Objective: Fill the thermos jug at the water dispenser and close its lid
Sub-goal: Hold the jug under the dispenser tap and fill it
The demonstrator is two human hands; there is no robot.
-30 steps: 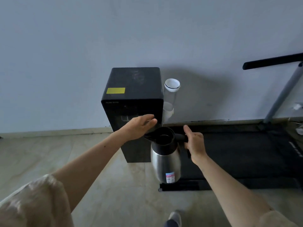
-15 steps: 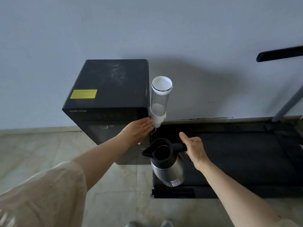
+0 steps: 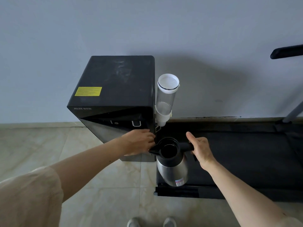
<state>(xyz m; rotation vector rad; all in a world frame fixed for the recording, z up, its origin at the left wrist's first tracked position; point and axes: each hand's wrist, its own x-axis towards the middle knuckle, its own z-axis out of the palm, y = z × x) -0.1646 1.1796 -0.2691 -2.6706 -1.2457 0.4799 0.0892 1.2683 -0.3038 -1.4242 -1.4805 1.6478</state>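
A steel thermos jug (image 3: 172,171) with a black top hangs in the air, its mouth uncovered and dark inside. My right hand (image 3: 200,149) grips its black handle, thumb raised. The jug is just right of the black water dispenser (image 3: 114,89), level with its lower front. My left hand (image 3: 139,141) reaches across the dispenser's front right corner, beside the jug's spout. Its fingertips are hidden behind the spout, and I cannot tell whether they hold anything. No lid is in view.
A clear cup holder with a white cap (image 3: 167,99) is fixed to the dispenser's right side, above the jug. A black treadmill (image 3: 246,153) lies on the floor to the right, its handrail (image 3: 287,51) up high. Beige tiles (image 3: 41,148) spread left. My shoes (image 3: 150,222) show below.
The view has come closer to the dispenser. The jug and my right hand have stayed right of it. My left hand has dropped from the front panel to the spout's side.
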